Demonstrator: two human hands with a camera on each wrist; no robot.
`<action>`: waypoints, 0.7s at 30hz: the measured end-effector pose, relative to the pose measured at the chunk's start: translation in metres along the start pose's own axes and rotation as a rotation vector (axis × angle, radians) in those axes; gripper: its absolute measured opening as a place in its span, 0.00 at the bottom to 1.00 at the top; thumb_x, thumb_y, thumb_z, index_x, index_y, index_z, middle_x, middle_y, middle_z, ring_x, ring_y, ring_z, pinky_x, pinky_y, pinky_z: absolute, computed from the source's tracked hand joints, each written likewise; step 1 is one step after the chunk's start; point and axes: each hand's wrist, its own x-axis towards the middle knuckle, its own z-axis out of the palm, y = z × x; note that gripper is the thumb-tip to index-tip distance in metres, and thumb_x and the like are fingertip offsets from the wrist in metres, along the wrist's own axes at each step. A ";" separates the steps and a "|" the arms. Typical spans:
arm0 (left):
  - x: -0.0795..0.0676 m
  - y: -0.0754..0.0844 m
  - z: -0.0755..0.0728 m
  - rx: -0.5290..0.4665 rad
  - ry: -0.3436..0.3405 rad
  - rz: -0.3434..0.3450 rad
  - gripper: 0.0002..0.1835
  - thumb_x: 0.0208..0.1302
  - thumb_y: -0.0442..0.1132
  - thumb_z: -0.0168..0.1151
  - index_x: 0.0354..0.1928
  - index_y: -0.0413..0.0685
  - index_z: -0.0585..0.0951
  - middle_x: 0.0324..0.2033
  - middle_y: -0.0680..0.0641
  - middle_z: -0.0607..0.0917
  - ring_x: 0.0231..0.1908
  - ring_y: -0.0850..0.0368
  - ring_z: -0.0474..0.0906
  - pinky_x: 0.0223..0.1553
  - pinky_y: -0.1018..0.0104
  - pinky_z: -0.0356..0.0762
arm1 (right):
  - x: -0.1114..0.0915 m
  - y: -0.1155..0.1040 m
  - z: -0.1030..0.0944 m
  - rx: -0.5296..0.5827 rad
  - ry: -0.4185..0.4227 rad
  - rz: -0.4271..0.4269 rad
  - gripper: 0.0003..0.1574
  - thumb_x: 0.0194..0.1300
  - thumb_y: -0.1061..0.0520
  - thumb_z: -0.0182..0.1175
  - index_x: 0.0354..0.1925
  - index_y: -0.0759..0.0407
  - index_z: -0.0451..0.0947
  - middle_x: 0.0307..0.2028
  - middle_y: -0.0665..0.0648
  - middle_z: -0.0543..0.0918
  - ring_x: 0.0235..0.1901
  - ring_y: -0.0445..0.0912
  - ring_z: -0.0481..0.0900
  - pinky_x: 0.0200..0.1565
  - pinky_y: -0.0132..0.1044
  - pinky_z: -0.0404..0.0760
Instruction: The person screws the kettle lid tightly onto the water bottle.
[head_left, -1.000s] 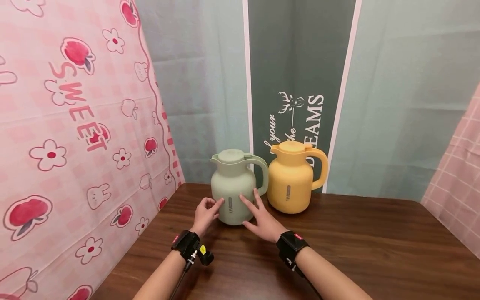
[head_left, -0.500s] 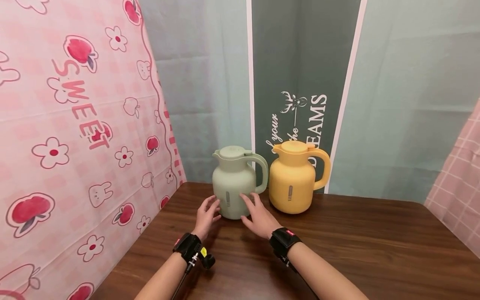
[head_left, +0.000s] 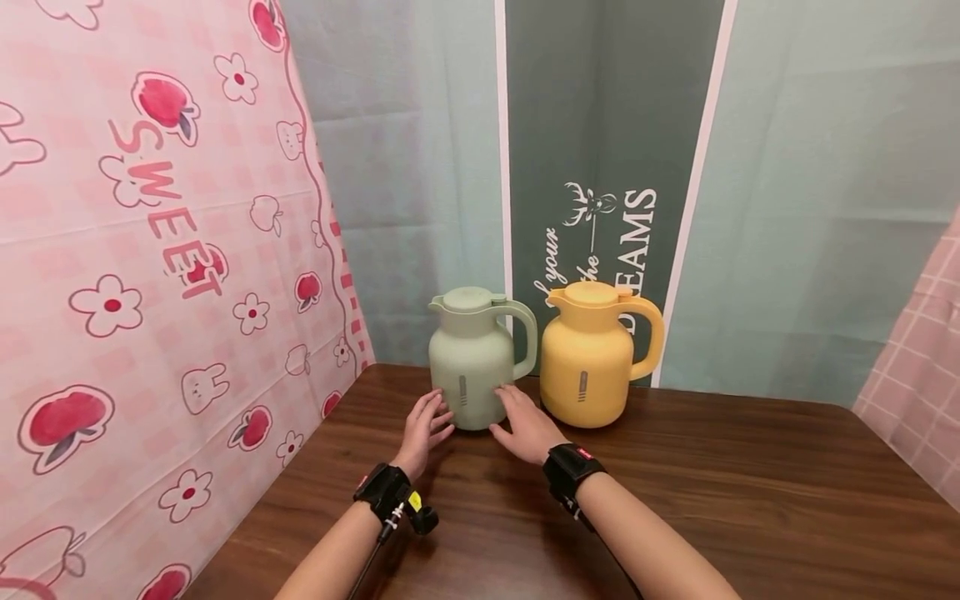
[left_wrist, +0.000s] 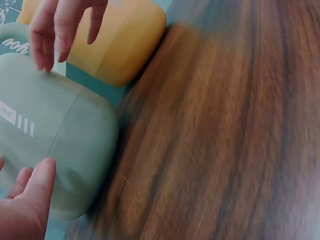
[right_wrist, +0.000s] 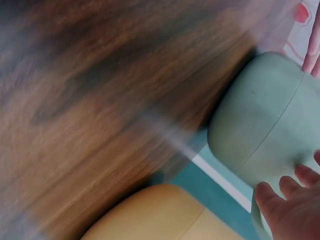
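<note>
A sage-green thermos jug (head_left: 472,354) stands upright on the wooden table, its spout pointing left and its handle right. My left hand (head_left: 425,433) is at the jug's lower left side, fingers loosely bent. On the lower right side, my right hand (head_left: 527,429) rests with extended fingers against the body. In the left wrist view, the fingertips of the left hand (left_wrist: 27,207) lie at the wall of the green jug (left_wrist: 55,125). The right wrist view has the right hand (right_wrist: 297,205) along the other side of the green jug (right_wrist: 260,115).
Close on the right stands a yellow thermos jug (head_left: 587,358), handle to the right. Behind both hangs a grey-green curtain (head_left: 405,183) with white lettering on its dark band. A pink printed cloth (head_left: 165,350) borders the table (head_left: 720,500) on the left.
The green jug has moved back, away from me, and now stands about level with the yellow jug. Both hands have gone forward with it, staying at its sides.
</note>
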 end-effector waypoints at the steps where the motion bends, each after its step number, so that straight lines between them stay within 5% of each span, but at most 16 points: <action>1: 0.000 0.000 0.001 -0.015 -0.010 0.000 0.32 0.72 0.54 0.46 0.67 0.37 0.61 0.59 0.31 0.66 0.59 0.37 0.68 0.54 0.52 0.73 | 0.001 0.001 -0.001 -0.009 -0.011 0.003 0.35 0.66 0.49 0.60 0.65 0.63 0.64 0.67 0.65 0.62 0.67 0.56 0.57 0.64 0.49 0.61; 10: 0.002 0.000 0.008 -0.134 -0.066 -0.011 0.33 0.75 0.53 0.39 0.70 0.36 0.57 0.67 0.30 0.54 0.66 0.35 0.55 0.63 0.46 0.58 | 0.003 0.008 0.000 -0.069 -0.133 -0.008 0.39 0.68 0.46 0.55 0.69 0.65 0.60 0.72 0.64 0.51 0.70 0.54 0.51 0.63 0.55 0.60; 21: 0.010 -0.001 0.018 -0.156 -0.081 0.019 0.33 0.74 0.53 0.39 0.70 0.36 0.57 0.72 0.35 0.45 0.70 0.37 0.43 0.64 0.40 0.52 | 0.016 0.010 0.012 -0.141 -0.181 0.062 0.44 0.69 0.43 0.53 0.73 0.60 0.50 0.73 0.59 0.47 0.71 0.53 0.49 0.64 0.55 0.58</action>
